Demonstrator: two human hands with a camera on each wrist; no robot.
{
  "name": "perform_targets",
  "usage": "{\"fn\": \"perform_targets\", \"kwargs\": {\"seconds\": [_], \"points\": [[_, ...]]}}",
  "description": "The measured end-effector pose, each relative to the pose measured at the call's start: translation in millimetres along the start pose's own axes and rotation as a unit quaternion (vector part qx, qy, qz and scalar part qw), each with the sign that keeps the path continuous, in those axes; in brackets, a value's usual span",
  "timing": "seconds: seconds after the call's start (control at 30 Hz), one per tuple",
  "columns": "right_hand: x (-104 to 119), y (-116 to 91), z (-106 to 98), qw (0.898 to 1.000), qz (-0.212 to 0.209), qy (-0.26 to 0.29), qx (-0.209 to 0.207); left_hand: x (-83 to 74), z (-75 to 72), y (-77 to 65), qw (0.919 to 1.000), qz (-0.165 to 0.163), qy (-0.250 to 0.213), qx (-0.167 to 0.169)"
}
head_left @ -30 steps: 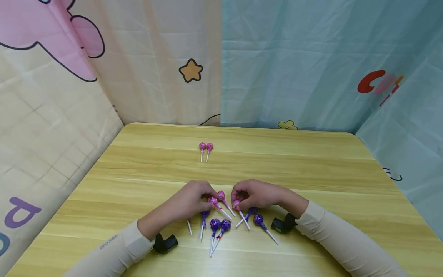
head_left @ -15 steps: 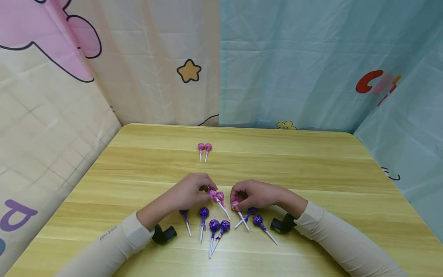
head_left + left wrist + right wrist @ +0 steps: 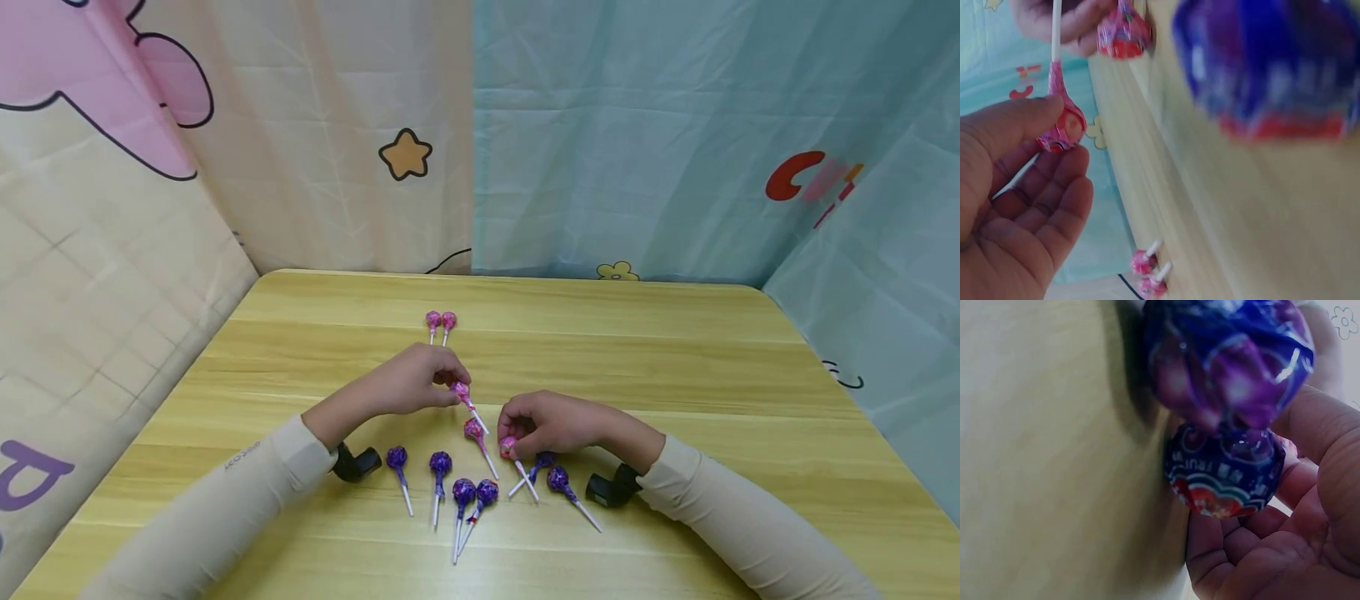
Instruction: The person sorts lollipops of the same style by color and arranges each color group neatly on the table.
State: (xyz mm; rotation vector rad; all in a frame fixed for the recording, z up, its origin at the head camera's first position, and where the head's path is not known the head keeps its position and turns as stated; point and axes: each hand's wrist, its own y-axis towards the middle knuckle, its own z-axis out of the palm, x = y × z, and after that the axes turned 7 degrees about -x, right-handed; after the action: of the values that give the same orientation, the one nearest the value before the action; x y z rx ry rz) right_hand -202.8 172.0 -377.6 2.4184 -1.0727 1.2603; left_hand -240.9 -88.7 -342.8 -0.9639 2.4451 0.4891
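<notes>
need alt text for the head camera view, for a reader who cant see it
A person's left hand pinches a pink lollipop and the right hand pinches another at a wooden table. Six purple lollipops and a loose pink lollipop lie near the hands, and two more pink ones lie farther back, toward patterned cloth.

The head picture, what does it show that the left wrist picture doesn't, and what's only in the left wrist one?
Only the head picture: the left sleeve, the right sleeve, and all six purple lollipops; the wrist picture has just one, blurry and close.

Only the left wrist picture: the palm side of the left hand.

Both: that hand pinching a pink lollipop, part of the right hand, two pink lollipops side by side, the yellow flower and the table.
</notes>
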Motion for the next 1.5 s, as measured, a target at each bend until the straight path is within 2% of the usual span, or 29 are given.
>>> {"fn": "perform_targets", "kwargs": {"seconds": [0.17, 0.3, 0.83, 1.03, 1.27, 1.5], "points": [[0.7, -2.5, -1.0, 1.0, -0.003, -0.017, -0.008, 11.2, -0.3, 11.5, 0.9999, 0.008, -0.004, 0.007], [0.4, -2.5, -0.8, 1.0, -0.01, -0.02, -0.007, 18.0, -1.2, 18.2, 0.9999, 0.003, 0.0, 0.01], [-1.4, 0.2, 3.3, 1.0, -0.005, -0.006, -0.006, 34.2, -20.5, 52.7, 0.9994, -0.021, 0.004, 0.026], [-0.5, 0.2, 2.6, 1.0, -0.001, -0.006, -0.006, 40.3, -28.7, 67.2, 0.9993, -0.005, 0.033, 0.019], [1.6, 1.2, 1.6, 1.0, 0.002, -0.008, -0.003, 62.1, -31.1, 82.7, 0.9994, 0.02, 0.027, 0.006], [1.2, 0.3, 2.4, 1.0, -0.003, -0.008, -0.005, 75.2, -35.3, 97.1, 0.9999, -0.009, 0.012, 0.005]]}}
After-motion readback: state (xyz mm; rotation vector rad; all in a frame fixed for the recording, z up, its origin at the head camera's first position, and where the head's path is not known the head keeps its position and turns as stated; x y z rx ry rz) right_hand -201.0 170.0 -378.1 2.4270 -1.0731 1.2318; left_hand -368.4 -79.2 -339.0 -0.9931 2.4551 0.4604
